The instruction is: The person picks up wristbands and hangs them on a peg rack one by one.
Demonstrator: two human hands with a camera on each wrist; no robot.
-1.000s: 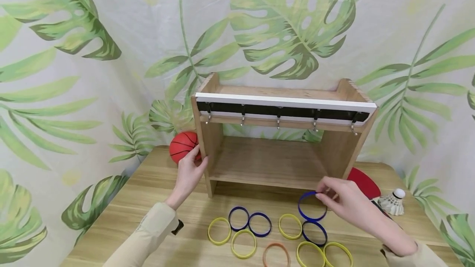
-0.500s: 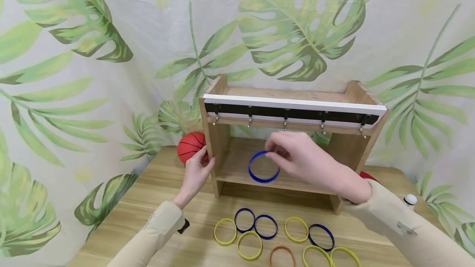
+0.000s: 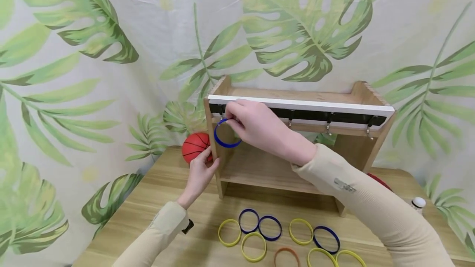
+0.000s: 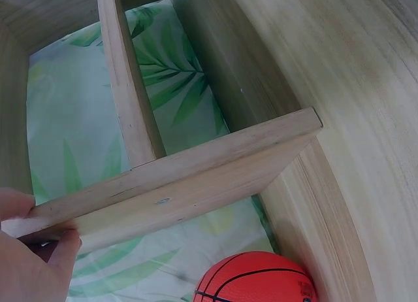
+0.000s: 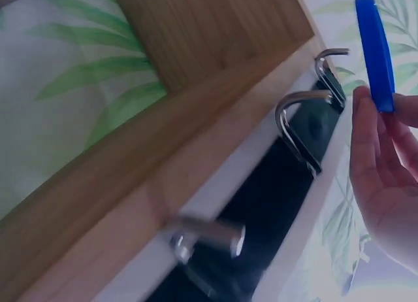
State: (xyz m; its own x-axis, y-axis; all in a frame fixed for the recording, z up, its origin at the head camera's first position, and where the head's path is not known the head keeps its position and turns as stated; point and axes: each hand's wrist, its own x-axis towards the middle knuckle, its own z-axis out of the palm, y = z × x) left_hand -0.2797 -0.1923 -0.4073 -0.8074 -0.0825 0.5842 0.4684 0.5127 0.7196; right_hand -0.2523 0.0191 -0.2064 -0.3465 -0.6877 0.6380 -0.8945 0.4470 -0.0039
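Note:
My right hand (image 3: 256, 125) pinches a blue ring (image 3: 227, 146) between thumb and fingers, raised to the left end of a hook rail (image 3: 311, 115). The ring overlaps the leftmost hook in the head view. In the right wrist view the ring (image 5: 375, 53) stands near the farthest visible metal hook (image 5: 334, 52), with nearer hooks (image 5: 297, 99) bare. The rail runs along the top front of a wooden shelf (image 3: 267, 170). My left hand (image 3: 200, 174) grips the shelf's left side panel; the left wrist view has thumb and fingers on either side of its edge (image 4: 150, 178).
A red toy basketball (image 3: 193, 146) sits left of the shelf. Several yellow rings (image 3: 219, 235), blue rings (image 3: 270, 239) and an orange ring (image 3: 286, 249) lie on the wooden table in front. A shuttlecock (image 3: 418, 202) and a red flat object (image 3: 379, 180) are at right, partly hidden by the sleeve.
My right hand has lifted the blue ring off the table and carried it up and left, across the shelf front to the rail's left end. The left hand keeps its grip on the shelf.

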